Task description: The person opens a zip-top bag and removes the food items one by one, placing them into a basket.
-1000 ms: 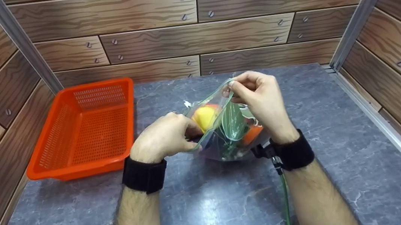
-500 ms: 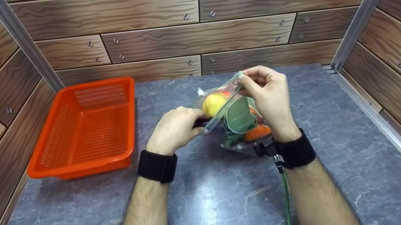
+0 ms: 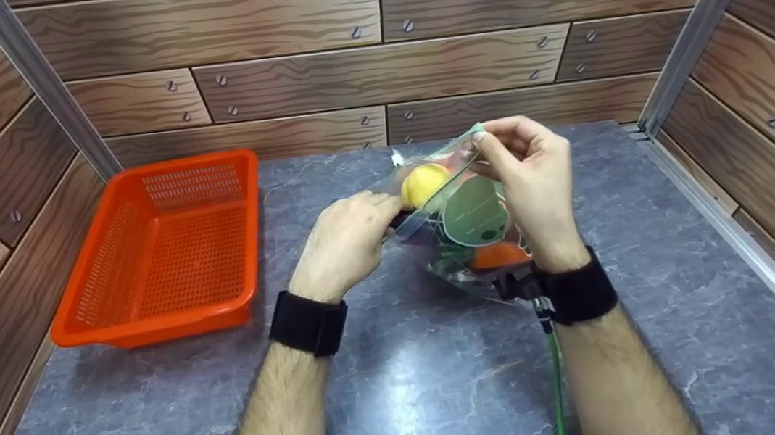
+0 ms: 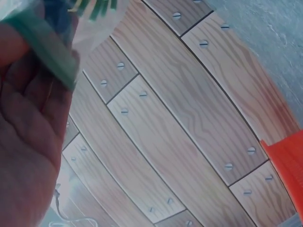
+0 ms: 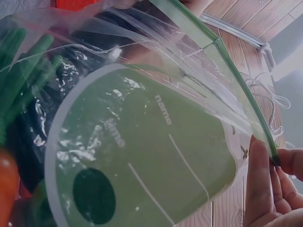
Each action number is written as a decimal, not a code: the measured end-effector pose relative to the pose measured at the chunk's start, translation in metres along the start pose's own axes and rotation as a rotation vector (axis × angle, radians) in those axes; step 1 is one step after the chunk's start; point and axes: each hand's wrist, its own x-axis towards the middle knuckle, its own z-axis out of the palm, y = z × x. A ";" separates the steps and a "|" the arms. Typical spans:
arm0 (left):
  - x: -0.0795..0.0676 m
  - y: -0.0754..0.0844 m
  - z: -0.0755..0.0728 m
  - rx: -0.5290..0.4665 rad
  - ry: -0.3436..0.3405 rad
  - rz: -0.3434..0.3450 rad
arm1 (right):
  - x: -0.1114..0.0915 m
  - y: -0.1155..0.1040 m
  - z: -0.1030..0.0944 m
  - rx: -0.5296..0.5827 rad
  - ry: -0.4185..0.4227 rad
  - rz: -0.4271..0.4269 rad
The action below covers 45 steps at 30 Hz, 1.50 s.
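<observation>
A clear zip bag (image 3: 474,211) with a green-edged mouth and a green printed label hangs between both hands, slanting up to the right. My right hand (image 3: 535,171) pinches the upper corner of its mouth between thumb and fingers, as the right wrist view also shows. At the lower left end, my left hand (image 3: 353,236) grips the rim, the green strip (image 4: 47,52) lying between thumb and fingers. Through the plastic show a yellow rounded fruit (image 3: 425,184), an orange piece (image 3: 500,256), green stalks (image 5: 28,61) and something dark (image 5: 113,28) that the plastic partly hides.
An orange perforated basket (image 3: 195,261) stands at the left on the grey marbled table (image 3: 407,390). Wood-patterned walls (image 3: 314,83) enclose the back and sides. A green cable (image 3: 559,388) runs from the right wrist strap toward the front edge.
Both hands have shifted to the right and farther from the person, carrying the bag's mouth along. The printed label now faces the head view more flatly, and the yellow fruit has moved with the bag.
</observation>
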 end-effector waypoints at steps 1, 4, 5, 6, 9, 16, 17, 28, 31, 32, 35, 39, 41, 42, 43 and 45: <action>0.000 -0.001 0.000 0.008 0.017 0.010 | 0.000 0.000 0.000 0.007 0.003 0.001; -0.002 -0.005 -0.002 0.014 0.070 0.031 | 0.002 0.001 0.000 0.021 0.017 0.001; -0.003 -0.007 -0.003 0.008 0.090 0.034 | 0.002 0.002 0.000 0.025 0.023 0.002; -0.004 -0.009 -0.004 -0.001 0.110 0.036 | 0.003 0.002 0.000 0.026 0.027 0.003; -0.007 -0.016 -0.009 -0.027 0.168 0.025 | 0.004 0.002 0.000 0.028 0.039 0.009; -0.017 -0.033 -0.026 -0.055 0.221 -0.043 | 0.007 0.002 -0.003 0.056 0.063 0.006; -0.019 -0.035 -0.028 -0.059 0.228 -0.052 | 0.007 0.002 -0.004 0.057 0.065 0.006; -0.037 -0.056 -0.049 -0.100 0.281 -0.179 | 0.009 0.004 -0.005 0.037 0.084 0.005; -0.041 -0.060 -0.054 -0.111 0.294 -0.206 | 0.009 0.005 -0.006 0.017 0.080 0.003; -0.042 -0.062 -0.056 -0.114 0.299 -0.214 | 0.009 0.005 -0.007 0.014 0.079 0.004; -0.046 -0.067 -0.060 -0.118 0.320 -0.238 | 0.009 0.005 -0.007 0.011 0.079 0.005; -0.053 -0.075 -0.065 -0.110 0.343 -0.285 | 0.009 0.005 -0.007 0.007 0.080 0.011; -0.057 -0.080 -0.068 -0.103 0.352 -0.318 | 0.009 0.005 -0.007 0.008 0.077 0.011; -0.059 -0.082 -0.069 -0.102 0.357 -0.336 | 0.009 0.005 -0.007 0.009 0.074 0.012; -0.061 -0.084 -0.070 -0.101 0.363 -0.355 | 0.009 0.004 -0.007 0.011 0.071 0.011; -0.065 -0.087 -0.071 -0.104 0.371 -0.391 | 0.008 0.004 -0.007 0.020 0.065 0.012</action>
